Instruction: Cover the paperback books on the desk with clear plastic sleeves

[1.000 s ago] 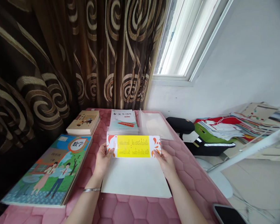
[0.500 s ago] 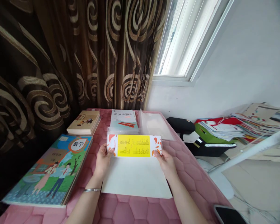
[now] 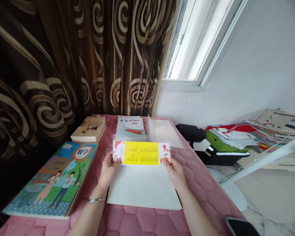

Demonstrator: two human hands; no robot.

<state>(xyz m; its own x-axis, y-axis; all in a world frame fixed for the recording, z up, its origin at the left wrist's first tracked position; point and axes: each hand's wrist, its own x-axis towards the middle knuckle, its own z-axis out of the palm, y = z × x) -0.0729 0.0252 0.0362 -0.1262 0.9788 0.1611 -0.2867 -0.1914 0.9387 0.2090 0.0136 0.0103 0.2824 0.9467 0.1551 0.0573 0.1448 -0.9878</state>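
My left hand (image 3: 110, 167) pinches the left end of a white printed strip (image 3: 141, 153) with a yellow panel of small text and orange-red leaf shapes at both ends. At the strip's right end, my right hand (image 3: 175, 170) grips it between thumb and fingers. A plain white sheet (image 3: 144, 188) lies flat below the strip; whether the two are joined I cannot tell. Some clear plastic (image 3: 130, 137) shows behind the strip's top edge. Just beyond it rests a pale booklet (image 3: 129, 123) with a red drawing.
On the left lie a stack of colourful textbooks (image 3: 56, 180) and smaller tan books (image 3: 89, 127). Clear plastic covers (image 3: 166, 132) sit at the back right of the pink quilted tabletop (image 3: 137, 223). A phone (image 3: 242, 226) is at the lower right, near a white stand (image 3: 258, 164).
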